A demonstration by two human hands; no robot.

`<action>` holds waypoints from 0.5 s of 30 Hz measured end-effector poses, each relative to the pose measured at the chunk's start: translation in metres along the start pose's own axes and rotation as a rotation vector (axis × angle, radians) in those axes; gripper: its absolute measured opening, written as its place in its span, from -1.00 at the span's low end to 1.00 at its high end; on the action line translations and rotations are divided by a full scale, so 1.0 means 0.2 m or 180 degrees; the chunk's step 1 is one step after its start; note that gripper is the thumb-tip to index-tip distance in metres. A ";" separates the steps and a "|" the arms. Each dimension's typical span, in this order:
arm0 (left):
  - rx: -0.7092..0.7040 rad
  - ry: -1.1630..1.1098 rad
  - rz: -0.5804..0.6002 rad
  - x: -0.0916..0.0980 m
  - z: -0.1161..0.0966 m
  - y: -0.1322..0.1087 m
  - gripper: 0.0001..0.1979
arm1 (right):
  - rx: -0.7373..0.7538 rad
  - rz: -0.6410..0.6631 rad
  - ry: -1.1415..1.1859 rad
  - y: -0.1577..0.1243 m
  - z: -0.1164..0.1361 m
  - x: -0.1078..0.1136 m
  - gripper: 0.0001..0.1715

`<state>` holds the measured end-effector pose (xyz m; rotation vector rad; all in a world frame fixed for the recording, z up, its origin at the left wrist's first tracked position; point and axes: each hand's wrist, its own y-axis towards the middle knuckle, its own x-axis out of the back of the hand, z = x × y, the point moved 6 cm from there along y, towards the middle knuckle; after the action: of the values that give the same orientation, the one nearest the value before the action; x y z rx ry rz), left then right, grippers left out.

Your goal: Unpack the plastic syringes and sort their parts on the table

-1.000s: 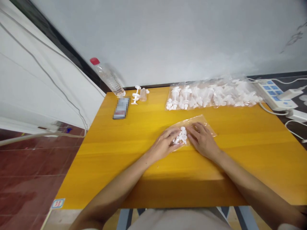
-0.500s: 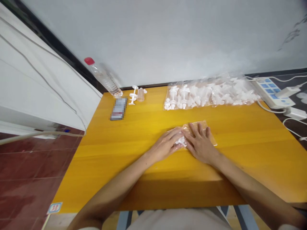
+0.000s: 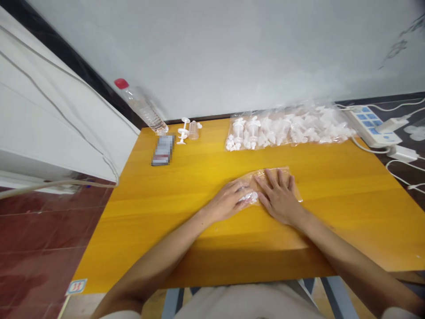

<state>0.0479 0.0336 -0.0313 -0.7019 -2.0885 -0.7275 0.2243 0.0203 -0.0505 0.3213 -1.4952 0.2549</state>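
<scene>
the right hand [image 3: 279, 197] lies flat, fingers spread, pressing a small clear plastic bag [image 3: 292, 188] onto the yellow wooden table [image 3: 186, 195]. just beside it, the left hand [image 3: 229, 201] curls loosely against small white plastic parts [image 3: 249, 197] inside the bag's near end.

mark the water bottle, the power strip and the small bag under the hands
water bottle [image 3: 141, 107], head view, on its clear body.
power strip [image 3: 371, 125], head view, on its white top face.
small bag [image 3: 292, 177], head view, on its uncovered right corner.
</scene>
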 end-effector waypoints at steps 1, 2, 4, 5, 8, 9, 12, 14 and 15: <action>-0.0050 -0.0042 0.0014 0.00 0.00 0.00 -0.61 | -0.0017 0.0009 -0.0004 -0.01 -0.01 0.00 -0.33; -0.0103 -0.0079 0.0032 0.00 0.00 0.00 -0.63 | -0.0031 0.0013 -0.0007 -0.02 -0.02 0.00 -0.33; -0.0193 -0.0132 0.0089 0.00 -0.01 0.00 -0.64 | -0.0056 0.0010 -0.0017 -0.04 -0.04 0.00 -0.34; -0.0228 -0.0145 0.0118 0.00 -0.01 0.00 -0.64 | -0.0062 0.0003 -0.0027 -0.05 -0.04 0.00 -0.34; -0.0354 -0.0170 0.0117 -0.01 -0.03 0.01 -0.61 | -0.0048 -0.0051 -0.0060 -0.07 -0.04 0.00 -0.34; -0.0400 -0.0186 0.0067 -0.01 -0.04 0.02 -0.61 | -0.0039 -0.0075 -0.0067 -0.07 -0.03 -0.01 -0.34; -0.0434 -0.0267 -0.0163 -0.01 -0.05 0.04 -0.65 | -0.0021 -0.0128 -0.0069 -0.06 -0.02 -0.01 -0.34; -0.0391 -0.0326 -0.0252 -0.01 -0.05 0.05 -0.68 | -0.0028 -0.0146 -0.0065 -0.06 -0.01 -0.01 -0.35; -0.0366 -0.0351 -0.0250 -0.02 -0.05 0.05 -0.70 | -0.0028 -0.0152 -0.0064 -0.06 -0.01 -0.01 -0.35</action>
<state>0.0623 0.0326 -0.0258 -0.7410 -2.1981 -0.8760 0.2303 0.0102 -0.0540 0.3530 -1.5062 0.2073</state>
